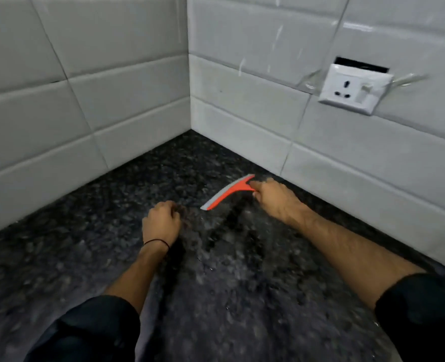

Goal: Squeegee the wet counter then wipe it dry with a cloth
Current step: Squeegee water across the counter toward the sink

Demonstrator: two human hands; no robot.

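Note:
A red squeegee (228, 193) with a grey rubber blade rests edge-down on the dark speckled granite counter (90, 231), near the right wall. My right hand (275, 198) is closed around its handle. The blade runs from the hand down and to the left. A wet sheen with droplets lies on the stone just in front of the blade. My left hand (161, 223) is curled into a loose fist on the counter, left of the blade's tip, with nothing visible in it. A black band circles that wrist. No cloth is in view.
White tiled walls meet in a corner (190, 126) behind the counter. A white wall socket (354, 87) hangs slightly loose on the right wall, above the squeegee. Dark sleeves cover both of my upper forearms.

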